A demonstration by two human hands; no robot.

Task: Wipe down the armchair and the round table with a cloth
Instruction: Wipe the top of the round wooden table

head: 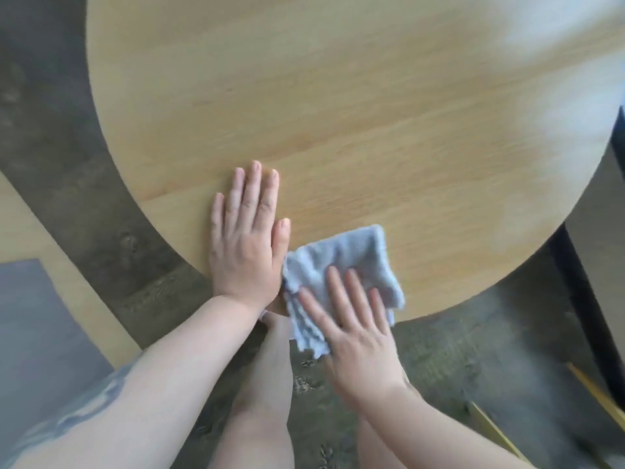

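Wooden table (338,113): left hand (245,238) flat; right hand (351,330) flat on cloth (351,255).

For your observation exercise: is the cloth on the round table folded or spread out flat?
Folded, loosely. The cloth shows stacked layered edges along its near side, under the flat right hand at the round table edge.

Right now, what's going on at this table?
A person is wiping the round wooden table with a light grey cloth. The right hand lies flat on the cloth, fingers straight, pressing it down at the table's near edge, where part of the cloth hangs over the rim. The left hand rests flat on the bare wood just beside the cloth, apparently for support. No armchair is clearly visible in this view.
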